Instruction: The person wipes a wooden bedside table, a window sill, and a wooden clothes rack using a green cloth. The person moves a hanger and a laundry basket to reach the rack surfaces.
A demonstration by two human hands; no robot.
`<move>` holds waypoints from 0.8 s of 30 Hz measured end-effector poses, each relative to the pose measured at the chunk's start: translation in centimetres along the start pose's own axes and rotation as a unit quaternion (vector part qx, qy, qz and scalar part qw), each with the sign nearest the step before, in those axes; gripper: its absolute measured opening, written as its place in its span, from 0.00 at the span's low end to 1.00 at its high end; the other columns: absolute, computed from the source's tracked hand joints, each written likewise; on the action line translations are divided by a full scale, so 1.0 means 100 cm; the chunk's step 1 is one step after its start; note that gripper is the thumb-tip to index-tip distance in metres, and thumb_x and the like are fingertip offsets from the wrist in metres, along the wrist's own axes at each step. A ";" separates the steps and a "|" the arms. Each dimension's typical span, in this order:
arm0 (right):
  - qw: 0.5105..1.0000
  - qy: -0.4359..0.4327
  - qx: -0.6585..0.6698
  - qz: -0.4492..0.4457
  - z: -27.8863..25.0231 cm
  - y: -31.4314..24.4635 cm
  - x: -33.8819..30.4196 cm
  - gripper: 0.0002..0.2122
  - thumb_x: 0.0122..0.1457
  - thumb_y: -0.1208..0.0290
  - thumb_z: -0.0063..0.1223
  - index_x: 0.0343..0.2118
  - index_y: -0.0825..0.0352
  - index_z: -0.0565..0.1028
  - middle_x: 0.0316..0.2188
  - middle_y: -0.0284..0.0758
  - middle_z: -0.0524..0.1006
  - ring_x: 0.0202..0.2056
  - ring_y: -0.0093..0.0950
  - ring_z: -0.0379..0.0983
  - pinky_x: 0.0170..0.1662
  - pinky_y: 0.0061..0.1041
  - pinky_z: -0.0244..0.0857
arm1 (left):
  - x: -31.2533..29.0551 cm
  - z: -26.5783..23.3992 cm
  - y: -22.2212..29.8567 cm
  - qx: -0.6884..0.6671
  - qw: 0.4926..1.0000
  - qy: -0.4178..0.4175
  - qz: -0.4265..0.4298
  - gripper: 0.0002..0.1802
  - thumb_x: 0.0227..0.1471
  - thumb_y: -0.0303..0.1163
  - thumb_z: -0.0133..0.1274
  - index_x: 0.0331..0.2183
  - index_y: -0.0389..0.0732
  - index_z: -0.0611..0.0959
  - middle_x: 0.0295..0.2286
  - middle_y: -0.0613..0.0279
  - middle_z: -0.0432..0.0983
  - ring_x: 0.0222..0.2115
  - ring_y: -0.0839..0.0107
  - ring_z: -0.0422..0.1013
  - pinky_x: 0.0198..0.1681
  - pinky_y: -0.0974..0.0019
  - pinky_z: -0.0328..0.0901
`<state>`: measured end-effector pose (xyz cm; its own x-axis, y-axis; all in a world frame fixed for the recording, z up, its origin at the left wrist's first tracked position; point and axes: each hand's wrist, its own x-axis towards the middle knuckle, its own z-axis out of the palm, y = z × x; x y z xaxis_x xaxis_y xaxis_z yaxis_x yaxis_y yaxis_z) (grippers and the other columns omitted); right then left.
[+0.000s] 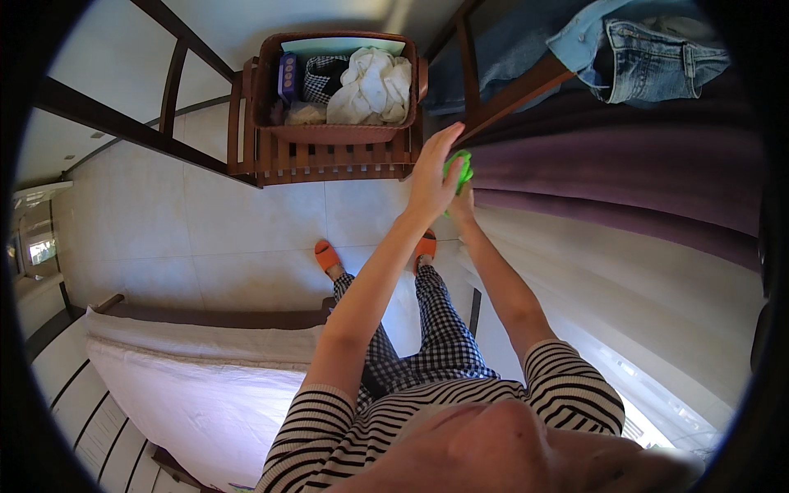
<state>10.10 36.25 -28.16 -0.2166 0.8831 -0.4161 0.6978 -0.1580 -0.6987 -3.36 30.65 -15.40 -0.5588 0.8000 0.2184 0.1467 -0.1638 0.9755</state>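
A small bright green thing [465, 168] is between my two hands, beside the dark wooden rack post; its kind is too covered to make out. My left hand [431, 182] lies along its left side, fingers stretched out toward the rack. Below and to the right, my right hand [463, 205] grips the lower part of it, its fingers mostly hidden behind the green thing and my left hand. A bit of green also shows under my right hand.
Ahead, a brown basket [333, 134] with white cloth [371, 86] and a purple box [287, 77] rests on a slatted wooden rack [320, 168]. Jeans [649, 62] hang at right above a purple curtain [625, 168]. A bed [197, 378] stands at lower left.
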 end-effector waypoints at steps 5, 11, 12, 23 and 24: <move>0.938 -0.045 0.313 -0.143 0.004 -0.092 0.030 0.24 0.53 0.62 0.61 0.50 0.68 0.68 0.43 0.40 0.74 0.43 0.33 0.71 0.49 0.33 0.63 | -0.005 -0.018 0.011 0.022 0.999 0.038 0.015 0.27 0.48 0.16 0.50 0.52 0.40 0.72 0.51 0.53 0.69 0.51 0.54 0.65 0.55 0.60 0.60; 0.840 0.354 -0.142 -0.385 -0.021 -0.255 0.169 0.13 0.48 0.76 0.58 0.37 0.74 0.72 0.35 0.51 0.74 0.42 0.51 0.68 0.49 0.44 0.60 | -0.039 -0.119 -0.045 0.160 0.981 0.104 -0.042 0.27 0.47 0.14 0.50 0.51 0.40 0.73 0.49 0.54 0.71 0.50 0.55 0.66 0.54 0.60 0.61; 0.899 0.317 -0.132 -0.272 -0.023 -0.266 0.188 0.16 0.48 0.75 0.60 0.38 0.76 0.71 0.39 0.51 0.73 0.45 0.50 0.67 0.51 0.43 0.61 | -0.041 -0.133 -0.055 0.171 0.978 0.112 -0.052 0.27 0.48 0.14 0.50 0.51 0.40 0.73 0.49 0.54 0.71 0.49 0.56 0.66 0.54 0.60 0.61; 0.802 0.137 -0.570 -0.115 -0.001 -0.251 0.276 0.15 0.58 0.67 0.48 0.43 0.72 0.76 0.47 0.46 0.75 0.48 0.39 0.72 0.51 0.37 0.63 | -0.071 -0.184 -0.136 0.189 0.959 0.128 -0.171 0.27 0.48 0.14 0.49 0.51 0.39 0.73 0.48 0.53 0.71 0.50 0.56 0.67 0.54 0.61 0.61; 0.804 0.090 -0.578 -0.104 -0.005 -0.249 0.273 0.15 0.58 0.68 0.48 0.43 0.72 0.76 0.47 0.46 0.74 0.48 0.39 0.72 0.51 0.36 0.63 | -0.073 -0.181 -0.140 0.177 0.958 0.134 -0.184 0.27 0.48 0.14 0.49 0.51 0.39 0.73 0.48 0.53 0.71 0.50 0.56 0.67 0.55 0.61 0.60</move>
<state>-12.81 64.49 -21.79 -0.3810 0.9035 -0.1963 0.8506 0.4257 0.3086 -16.12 16.72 -30.21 -0.8076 0.5823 -0.0933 0.1406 0.3436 0.9285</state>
